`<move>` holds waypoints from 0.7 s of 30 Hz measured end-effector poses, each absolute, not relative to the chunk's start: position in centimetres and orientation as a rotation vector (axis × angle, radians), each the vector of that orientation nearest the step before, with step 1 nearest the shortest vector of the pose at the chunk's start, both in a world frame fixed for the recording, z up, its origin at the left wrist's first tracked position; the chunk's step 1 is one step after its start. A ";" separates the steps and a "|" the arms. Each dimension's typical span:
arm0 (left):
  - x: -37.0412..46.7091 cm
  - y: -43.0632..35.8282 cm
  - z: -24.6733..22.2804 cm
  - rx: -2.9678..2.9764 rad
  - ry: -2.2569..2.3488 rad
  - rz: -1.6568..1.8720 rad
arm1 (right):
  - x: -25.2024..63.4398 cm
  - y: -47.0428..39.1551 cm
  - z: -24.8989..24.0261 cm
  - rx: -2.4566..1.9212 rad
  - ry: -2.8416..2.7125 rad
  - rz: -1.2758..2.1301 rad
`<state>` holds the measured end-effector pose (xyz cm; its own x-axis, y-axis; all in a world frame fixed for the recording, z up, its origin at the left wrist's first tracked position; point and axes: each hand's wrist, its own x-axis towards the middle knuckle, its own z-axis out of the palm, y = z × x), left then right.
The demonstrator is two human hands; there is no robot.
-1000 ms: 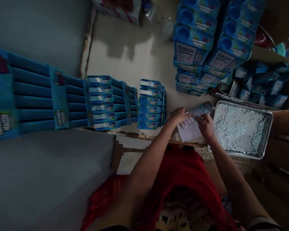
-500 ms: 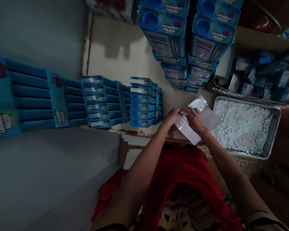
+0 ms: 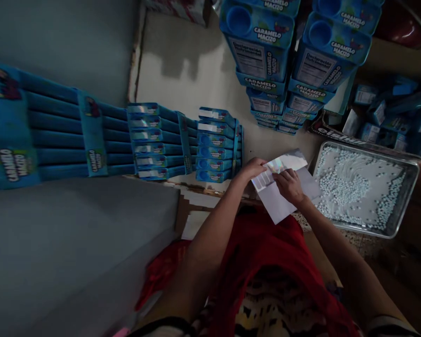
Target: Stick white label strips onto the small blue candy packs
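A sheet (image 3: 279, 201) with shiny silvery stickers and a pale backing lies between my two hands, over the table's front edge. My left hand (image 3: 253, 169) is closed on the sheet's left corner. Fingers bent together, my right hand (image 3: 290, 186) is pinched at the sheet's middle, beside the row of stickers; whether a loose sticker is between its fingertips is too small to tell. Just left of my left hand stands a stack of blue boxes (image 3: 214, 153), the upper ones with silvery strips on their ends.
More blue box stacks (image 3: 149, 149) run along the left. Tall stacks of blue candy boxes (image 3: 259, 56) stand at the back. On the right are a metal tray (image 3: 361, 187) of small pale pellets and a carton (image 3: 337, 133) with blue boxes behind it.
The sheet has turned a little and shows more of its stickers. My right hand has shifted slightly down, its fingers now pinched closer. The whole view has shifted slightly.
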<state>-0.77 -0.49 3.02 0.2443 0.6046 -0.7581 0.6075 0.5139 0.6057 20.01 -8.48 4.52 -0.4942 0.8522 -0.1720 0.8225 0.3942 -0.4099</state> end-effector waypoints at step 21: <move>1.5 1.9 4.8 1.530 1.503 -0.223 | 17.9 -5.6 9.8 -1.943 -1.930 0.943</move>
<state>1.52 1.91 4.80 0.2291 0.6817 -0.6949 0.8539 0.2020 0.4796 17.93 -5.63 9.76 -0.0835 0.9597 -0.2682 0.8014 -0.0953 -0.5905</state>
